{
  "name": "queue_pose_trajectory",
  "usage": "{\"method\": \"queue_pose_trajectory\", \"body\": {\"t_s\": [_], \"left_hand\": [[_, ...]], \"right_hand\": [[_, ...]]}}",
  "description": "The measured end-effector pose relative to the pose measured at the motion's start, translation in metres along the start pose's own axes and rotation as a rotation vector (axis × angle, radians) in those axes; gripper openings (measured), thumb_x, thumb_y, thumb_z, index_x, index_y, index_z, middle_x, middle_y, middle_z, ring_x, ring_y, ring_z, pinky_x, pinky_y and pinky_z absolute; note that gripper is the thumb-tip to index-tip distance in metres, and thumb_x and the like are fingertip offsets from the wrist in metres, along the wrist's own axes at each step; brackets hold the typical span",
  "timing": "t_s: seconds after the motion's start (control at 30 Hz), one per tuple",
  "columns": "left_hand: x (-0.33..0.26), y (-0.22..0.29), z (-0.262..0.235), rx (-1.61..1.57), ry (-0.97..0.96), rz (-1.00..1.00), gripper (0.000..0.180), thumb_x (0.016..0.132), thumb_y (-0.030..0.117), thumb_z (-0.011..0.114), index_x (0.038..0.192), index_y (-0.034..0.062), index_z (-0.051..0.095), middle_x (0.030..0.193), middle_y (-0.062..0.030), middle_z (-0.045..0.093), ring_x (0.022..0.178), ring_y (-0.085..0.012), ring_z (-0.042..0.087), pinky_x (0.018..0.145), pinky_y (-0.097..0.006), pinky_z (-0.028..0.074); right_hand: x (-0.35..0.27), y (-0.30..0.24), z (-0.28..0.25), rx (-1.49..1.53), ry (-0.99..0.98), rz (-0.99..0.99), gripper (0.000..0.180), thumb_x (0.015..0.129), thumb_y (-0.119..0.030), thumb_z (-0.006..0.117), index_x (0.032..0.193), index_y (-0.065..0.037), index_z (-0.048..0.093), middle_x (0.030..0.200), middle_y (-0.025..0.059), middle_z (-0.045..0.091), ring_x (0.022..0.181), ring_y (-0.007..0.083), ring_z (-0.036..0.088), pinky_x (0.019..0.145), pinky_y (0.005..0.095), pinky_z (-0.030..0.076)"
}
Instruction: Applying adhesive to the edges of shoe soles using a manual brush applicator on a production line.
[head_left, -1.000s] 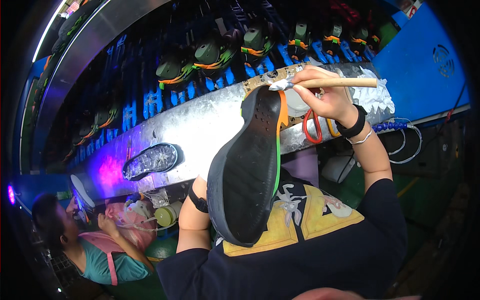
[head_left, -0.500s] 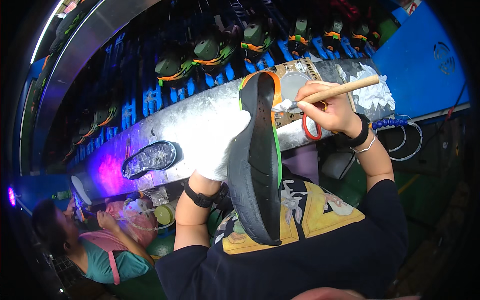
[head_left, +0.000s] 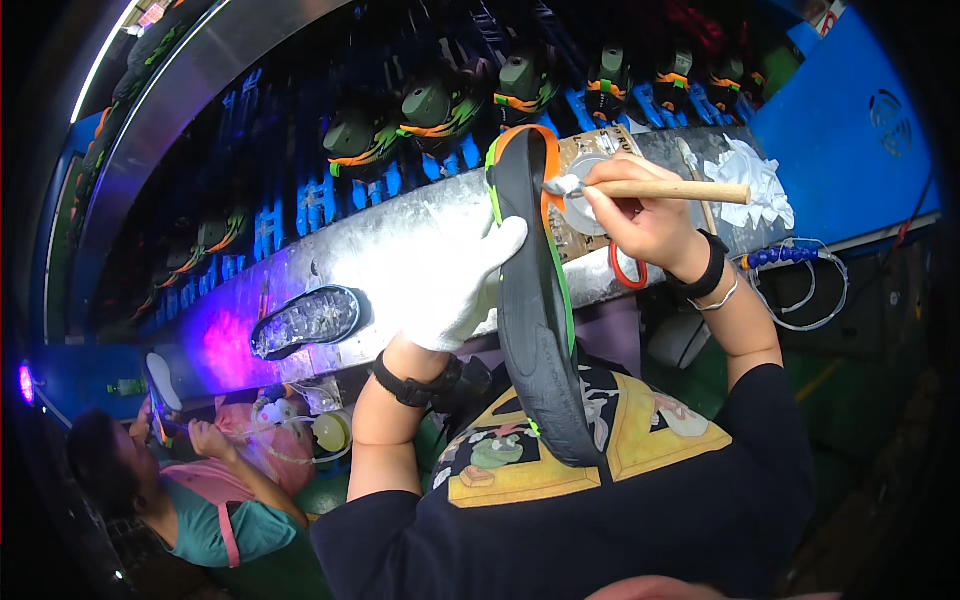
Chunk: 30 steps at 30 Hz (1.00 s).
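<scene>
My left hand [head_left: 455, 275], in a white glove, grips a black shoe sole [head_left: 535, 290] with an orange and green rim. It is held up over the near edge of the bench, turned partly on its side, its far end pointing away from me. In my bare right hand [head_left: 650, 225] is a brush [head_left: 690, 190] with a pale wooden handle, pinched near its bristle end. The white-coated tip meets the orange rim at the sole's far end. Behind that hand lies a round grey dish [head_left: 583, 212] on a piece of cardboard [head_left: 575, 153], partly covered.
Another dark sole [head_left: 308, 322] lies on the metal bench [head_left: 400, 215] to the left. Crumpled white paper [head_left: 750, 185] and a red loop [head_left: 628, 268] are to the right. Shoes [head_left: 440, 110] line the rack behind. A co-worker [head_left: 220, 500] sits at lower left, holding a sole.
The sole has rolled more onto its edge and its near end has swung right. The brush handle has dropped to nearly level, its tip still at the orange rim.
</scene>
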<state>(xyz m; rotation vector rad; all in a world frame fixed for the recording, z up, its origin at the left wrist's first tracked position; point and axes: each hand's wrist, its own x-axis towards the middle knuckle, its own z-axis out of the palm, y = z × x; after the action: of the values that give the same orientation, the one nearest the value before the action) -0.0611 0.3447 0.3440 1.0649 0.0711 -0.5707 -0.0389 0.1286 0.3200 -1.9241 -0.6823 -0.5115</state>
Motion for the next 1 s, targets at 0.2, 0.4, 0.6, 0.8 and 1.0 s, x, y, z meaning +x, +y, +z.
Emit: {"method": "queue_pose_trajectory", "body": {"t_s": [0.2, 0.4, 0.6, 0.8, 1.0], "left_hand": [[0.01, -0.001, -0.004, 0.144, -0.087, 0.057, 0.048, 0.088, 0.026, 0.053, 0.129, 0.0068, 0.04, 0.118, -0.0033, 0.052, 0.099, -0.0116, 0.052, 0.086, -0.026, 0.043], [0.016, 0.004, -0.01, 0.088, -0.13, 0.078, 0.062, 0.086, 0.024, 0.056, 0.139, 0.0102, 0.025, 0.116, -0.0026, 0.048, 0.094, -0.0084, 0.052, 0.076, -0.028, 0.047], [0.018, 0.009, -0.007, 0.133, -0.097, 0.119, 0.06, 0.086, 0.024, 0.055, 0.137, 0.0088, 0.027, 0.122, -0.005, 0.047, 0.107, -0.0139, 0.049, 0.089, -0.03, 0.043], [0.018, 0.011, -0.003, 0.25, -0.099, 0.184, 0.053, 0.087, 0.027, 0.052, 0.133, 0.0078, 0.034, 0.121, -0.0039, 0.049, 0.105, -0.0121, 0.051, 0.09, -0.027, 0.042], [0.012, 0.019, -0.003, 0.243, -0.071, 0.261, 0.05, 0.087, 0.024, 0.051, 0.131, 0.0061, 0.035, 0.117, -0.0052, 0.051, 0.102, -0.0121, 0.052, 0.086, -0.026, 0.043]], "right_hand": [[-0.006, -0.022, 0.003, 0.109, -0.05, 0.079, 0.006, 0.074, 0.002, 0.059, 0.08, 0.0, 0.059, 0.064, 0.0026, 0.052, 0.047, 0.0055, 0.04, 0.042, 0.0205, 0.03], [-0.013, -0.039, -0.005, 0.154, -0.131, -0.01, 0.007, 0.072, 0.004, 0.059, 0.078, 0.001, 0.059, 0.067, 0.0044, 0.056, 0.047, 0.0072, 0.041, 0.041, 0.0214, 0.031], [-0.017, -0.051, -0.01, 0.195, -0.212, -0.044, 0.007, 0.07, 0.003, 0.059, 0.077, 0.0, 0.058, 0.066, 0.0065, 0.056, 0.051, 0.0149, 0.049, 0.045, 0.0256, 0.038], [-0.02, -0.059, -0.016, 0.29, -0.321, -0.04, 0.006, 0.072, 0.001, 0.059, 0.077, -0.002, 0.057, 0.066, 0.0064, 0.055, 0.051, 0.0173, 0.051, 0.046, 0.0269, 0.04], [-0.031, -0.041, -0.033, 0.361, -0.08, 0.077, 0.007, 0.074, 0.002, 0.059, 0.081, 0.002, 0.06, 0.071, 0.0057, 0.057, 0.053, 0.0077, 0.048, 0.046, 0.0204, 0.036]]}}
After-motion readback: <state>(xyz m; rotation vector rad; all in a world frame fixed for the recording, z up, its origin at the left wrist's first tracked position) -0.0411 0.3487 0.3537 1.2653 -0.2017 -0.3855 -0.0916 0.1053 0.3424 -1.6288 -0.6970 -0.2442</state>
